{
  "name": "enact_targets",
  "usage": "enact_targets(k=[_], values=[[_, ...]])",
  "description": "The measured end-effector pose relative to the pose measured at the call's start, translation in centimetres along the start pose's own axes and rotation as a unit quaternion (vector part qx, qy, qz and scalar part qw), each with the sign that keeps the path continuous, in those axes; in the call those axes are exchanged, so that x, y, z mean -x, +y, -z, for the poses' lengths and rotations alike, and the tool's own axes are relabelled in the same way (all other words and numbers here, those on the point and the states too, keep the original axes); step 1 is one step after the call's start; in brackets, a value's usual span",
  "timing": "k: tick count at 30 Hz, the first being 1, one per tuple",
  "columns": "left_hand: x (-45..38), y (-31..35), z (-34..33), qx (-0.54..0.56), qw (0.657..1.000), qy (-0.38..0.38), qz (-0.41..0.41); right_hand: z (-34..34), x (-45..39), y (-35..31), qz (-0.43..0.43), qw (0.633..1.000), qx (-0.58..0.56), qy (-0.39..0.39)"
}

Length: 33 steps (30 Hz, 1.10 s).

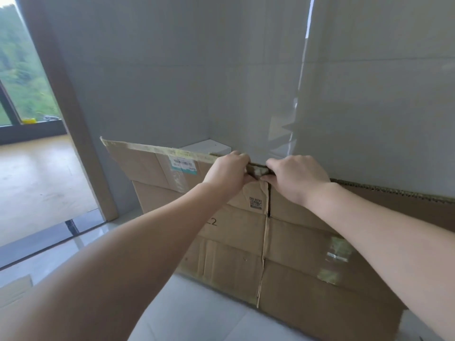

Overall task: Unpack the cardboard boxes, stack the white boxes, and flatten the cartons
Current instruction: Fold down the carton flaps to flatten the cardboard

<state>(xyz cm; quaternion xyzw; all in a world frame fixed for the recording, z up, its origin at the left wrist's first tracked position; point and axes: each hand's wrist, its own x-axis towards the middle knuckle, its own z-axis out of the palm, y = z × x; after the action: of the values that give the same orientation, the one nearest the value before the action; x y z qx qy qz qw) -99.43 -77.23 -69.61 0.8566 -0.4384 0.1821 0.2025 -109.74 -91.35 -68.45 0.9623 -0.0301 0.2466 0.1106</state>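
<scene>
We pinch the carton [246,242] top edge beside its split seam, left hand [227,172] and right hand [295,178] clamped. Light, stiff, tears easily.

White box [206,146] mostly behind carton [221,242]

Carton [236,242] print: the digit "2" below the left hand [227,172]; whatever precedes it is hidden by the forearm.
QR code [255,202]: printed on the carton between the two wrists, too small to read.
Shipping label [183,164]: left of the left hand, barcode and text blurred, unreadable.
</scene>
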Motion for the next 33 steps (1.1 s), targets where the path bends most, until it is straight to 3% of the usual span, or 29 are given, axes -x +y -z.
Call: enact_targets(k=[8, 13, 16, 21, 28, 33], values=[[-1.0, -2.0, 7.0, -0.036, 0.995, 0.083, -0.034, 5.2, -4.4, -1.7, 0.007, 0.998, -0.006, 0.070], [-1.1, -2.8, 10.3, -0.137, 0.975, 0.160, -0.065, 7.7, -6.2, -2.4, 0.002, 0.991, -0.099, 0.092], [-1.9, -2.4, 10.8, -0.119, 0.969, 0.198, -0.083, 8.0, -7.2, -1.9, -0.027, 0.982, -0.160, 0.099], [-2.2, -1.7, 5.8, 0.005, 0.992, 0.104, -0.078, 3.3, -5.5, 3.2, -0.158, 0.967, -0.197, 0.021], [3.2, -4.7, -7.1, -0.095, 0.992, -0.074, -0.047, -12.7, 1.7, 4.8, -0.278, 0.926, -0.231, -0.105], [6.5, -4.5, -13.9, -0.109, 0.982, -0.148, -0.035, -21.6, 7.1, 3.8, -0.327, 0.917, -0.144, -0.178]])
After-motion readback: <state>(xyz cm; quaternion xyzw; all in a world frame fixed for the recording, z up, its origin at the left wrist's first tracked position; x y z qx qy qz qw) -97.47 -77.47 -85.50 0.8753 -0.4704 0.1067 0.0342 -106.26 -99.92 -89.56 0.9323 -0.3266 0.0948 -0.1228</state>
